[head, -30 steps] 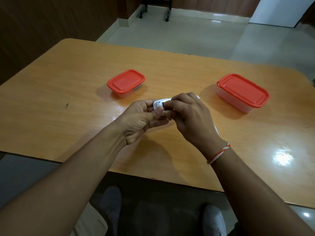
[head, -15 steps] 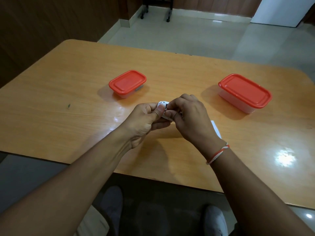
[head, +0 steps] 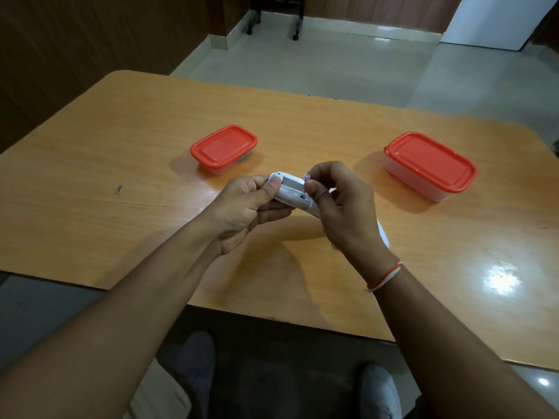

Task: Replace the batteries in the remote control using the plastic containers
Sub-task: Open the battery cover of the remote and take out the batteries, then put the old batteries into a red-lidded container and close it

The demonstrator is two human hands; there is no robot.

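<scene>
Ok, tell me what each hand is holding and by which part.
The left hand grips the white remote control by its far end, thumb beside the open battery compartment. The right hand pinches a small object in its fingertips; what it is cannot be told.

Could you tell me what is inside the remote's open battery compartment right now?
The remote, held by the left hand, shows a pale hollow with no battery plainly visible. The right hand covers its right end and pinches a small object, too small to identify.
</scene>
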